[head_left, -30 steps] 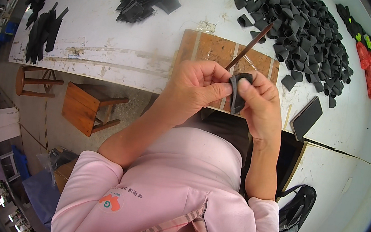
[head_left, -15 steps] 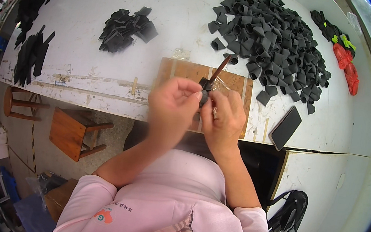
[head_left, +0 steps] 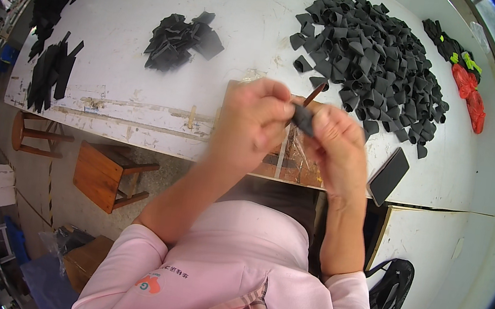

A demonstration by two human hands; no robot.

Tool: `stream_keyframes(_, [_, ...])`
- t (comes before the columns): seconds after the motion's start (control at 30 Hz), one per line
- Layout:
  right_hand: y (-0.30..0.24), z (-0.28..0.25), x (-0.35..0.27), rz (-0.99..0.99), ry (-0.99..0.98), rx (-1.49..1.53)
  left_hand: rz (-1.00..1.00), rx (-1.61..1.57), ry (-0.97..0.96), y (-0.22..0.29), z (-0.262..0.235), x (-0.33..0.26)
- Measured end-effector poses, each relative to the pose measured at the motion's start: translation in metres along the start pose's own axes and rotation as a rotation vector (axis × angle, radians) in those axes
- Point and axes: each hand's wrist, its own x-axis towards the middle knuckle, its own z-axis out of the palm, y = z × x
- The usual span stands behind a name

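My left hand and my right hand meet over a wooden board at the near edge of the white table. Between their fingers they pinch a small black rubber piece. A thin brown stick pokes up and away from the piece; which hand grips it is blurred. Both hands are motion-blurred. A large heap of similar black pieces lies just beyond my right hand.
A smaller pile of black pieces lies at mid-table, more black strips at the far left. A dark phone rests by my right wrist. Red and green gloves lie far right. Wooden stools stand below the table; a black bag sits lower right.
The view has tilted so the table sits lower in frame. My hands stay together on the black piece, turning it; the stick now points more steeply away.
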Motion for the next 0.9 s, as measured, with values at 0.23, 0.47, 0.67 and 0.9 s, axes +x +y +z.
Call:
stream_keyframes(0.23, [-0.011,-0.010,0.037,-0.055,-0.265,-0.036,-0.315,-0.649,-0.182,0.011,-0.003,0.010])
stream_keyframes(0.47, [-0.023,-0.007,0.042,-0.096,-0.273,-0.123,-0.331,-0.673,-0.151,0.016,0.006,0.010])
stream_keyframes(0.67, [-0.013,-0.018,0.040,-0.132,-0.283,-0.175,-0.080,-0.098,-0.059,0.006,-0.001,0.004])
stream_keyframes(0.9, [-0.014,-0.006,0.013,-0.704,0.173,-0.717,0.646,0.751,-0.079,0.016,0.020,0.013])
